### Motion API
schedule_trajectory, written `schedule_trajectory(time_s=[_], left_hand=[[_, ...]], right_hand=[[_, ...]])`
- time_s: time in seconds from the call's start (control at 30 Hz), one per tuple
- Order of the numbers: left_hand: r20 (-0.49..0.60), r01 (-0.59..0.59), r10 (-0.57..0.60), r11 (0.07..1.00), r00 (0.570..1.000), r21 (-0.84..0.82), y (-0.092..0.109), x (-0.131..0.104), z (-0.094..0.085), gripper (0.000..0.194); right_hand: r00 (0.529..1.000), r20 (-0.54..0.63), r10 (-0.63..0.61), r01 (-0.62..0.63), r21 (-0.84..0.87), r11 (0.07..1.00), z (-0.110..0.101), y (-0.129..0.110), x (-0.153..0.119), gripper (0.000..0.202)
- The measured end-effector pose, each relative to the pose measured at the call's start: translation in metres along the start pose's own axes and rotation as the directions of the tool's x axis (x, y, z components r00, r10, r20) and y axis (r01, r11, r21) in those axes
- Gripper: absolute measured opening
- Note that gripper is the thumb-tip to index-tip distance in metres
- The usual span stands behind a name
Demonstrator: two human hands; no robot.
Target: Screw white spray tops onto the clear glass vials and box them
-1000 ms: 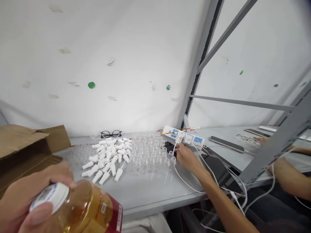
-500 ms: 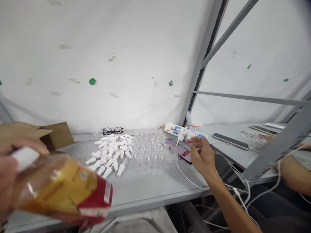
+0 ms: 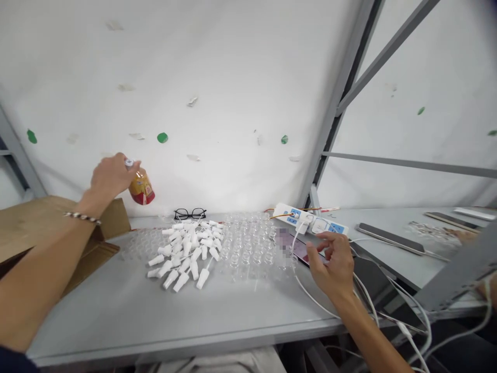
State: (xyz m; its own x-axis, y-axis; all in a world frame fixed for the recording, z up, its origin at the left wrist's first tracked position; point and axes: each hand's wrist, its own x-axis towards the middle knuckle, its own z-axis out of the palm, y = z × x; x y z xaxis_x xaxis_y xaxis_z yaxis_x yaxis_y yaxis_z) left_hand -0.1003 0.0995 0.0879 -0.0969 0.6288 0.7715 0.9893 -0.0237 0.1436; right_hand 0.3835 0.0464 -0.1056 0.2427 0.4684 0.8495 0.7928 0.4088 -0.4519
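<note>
My left hand [image 3: 113, 175] is closed round the white-capped top of a drink bottle [image 3: 142, 187] with a yellow and red label. The bottle hangs tilted in the air behind the cardboard box, near the white wall. My right hand [image 3: 334, 261] hovers at a phone [image 3: 301, 249], fingers apart and slightly curled, with nothing visible in them. Whether a fingertip touches the phone I cannot tell. Between the hands lies a pile of white spray-pump caps [image 3: 190, 248] with thin tubes. Beside the pile stand rows of small clear bottles [image 3: 246, 241].
An open cardboard box [image 3: 34, 223] takes up the table's left end. Black-framed glasses [image 3: 190, 213] lie by the wall. A power strip [image 3: 310, 220] with plugs and white cables sits behind the phone. A grey metal post [image 3: 337, 119] rises on the right; another person's hand [image 3: 468, 237] shows beyond.
My left hand has carried the drink bottle from close in front at the left to far back by the wall. My right hand stays near the phone. The view has shifted slightly left.
</note>
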Motion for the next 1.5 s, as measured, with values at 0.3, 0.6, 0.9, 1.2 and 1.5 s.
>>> schedule_trajectory(time_s=[0.3, 0.6, 0.9, 1.2, 1.5], left_hand=[[0.061, -0.081, 0.072, 0.983, 0.996, 0.167, -0.036, -0.004, 0.047, 0.069], [0.386, 0.218, -0.295, 0.948, 0.874, 0.229, -0.042, 0.007, 0.051, 0.055], [0.402, 0.205, -0.294, 0.947, 0.867, 0.249, -0.042, -0.001, 0.036, 0.057], [0.254, -0.033, 0.017, 0.998, 0.967, 0.059, 0.052, -0.072, -0.001, 0.044], [0.597, 0.001, 0.05, 0.996, 0.801, -0.085, 0.081, -0.166, -0.015, 0.025]], right_hand=[[0.998, 0.002, -0.063, 0.063, -0.005, 0.998, -0.001, -0.007, 0.001, 0.016], [0.997, 0.005, -0.073, 0.072, 0.048, 0.996, 0.0, -0.005, 0.001, 0.016], [1.0, 0.01, 0.017, -0.019, 0.155, 0.988, 0.001, -0.005, 0.0, 0.017], [0.968, -0.023, -0.249, 0.241, 0.348, 0.906, -0.01, -0.08, -0.001, 0.011], [0.841, 0.276, -0.465, 0.29, 0.496, 0.818, 0.012, -0.131, 0.005, 0.019]])
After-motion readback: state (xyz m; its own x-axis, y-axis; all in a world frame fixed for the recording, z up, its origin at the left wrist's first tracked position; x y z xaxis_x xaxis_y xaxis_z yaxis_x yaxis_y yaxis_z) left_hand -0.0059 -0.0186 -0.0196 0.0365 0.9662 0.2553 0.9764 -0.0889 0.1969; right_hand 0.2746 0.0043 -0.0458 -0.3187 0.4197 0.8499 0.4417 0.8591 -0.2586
